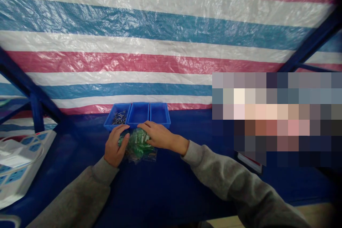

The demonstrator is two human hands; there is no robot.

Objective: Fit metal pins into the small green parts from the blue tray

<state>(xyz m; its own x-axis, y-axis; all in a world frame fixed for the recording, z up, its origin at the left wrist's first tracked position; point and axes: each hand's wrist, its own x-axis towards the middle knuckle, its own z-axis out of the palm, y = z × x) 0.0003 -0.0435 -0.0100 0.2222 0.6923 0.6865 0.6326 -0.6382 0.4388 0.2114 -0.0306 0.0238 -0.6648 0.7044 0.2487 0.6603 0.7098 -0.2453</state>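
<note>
A clear plastic bag of small green pieces (139, 143) lies on the dark blue tabletop, directly in front of the blue bins. My left hand (115, 146) is at the bag's left side, open, with thumb and fingers apart and a bit of green showing between them. From the right, my right hand (157, 134) reaches over the bag, its fingers bent and closed on the bag's upper right part. What lies under those fingertips is hidden. More clear plastic (149, 155) spreads out at the near side of the green pieces.
Three joined blue bins stand behind my hands; the left bin (109, 122) holds several metal screws. A white power strip (29, 181) with cables sits at the left. At the right, a flat dark-edged object (251, 164) lies partly under a blurred area. Striped sheeting (149, 64) hangs behind.
</note>
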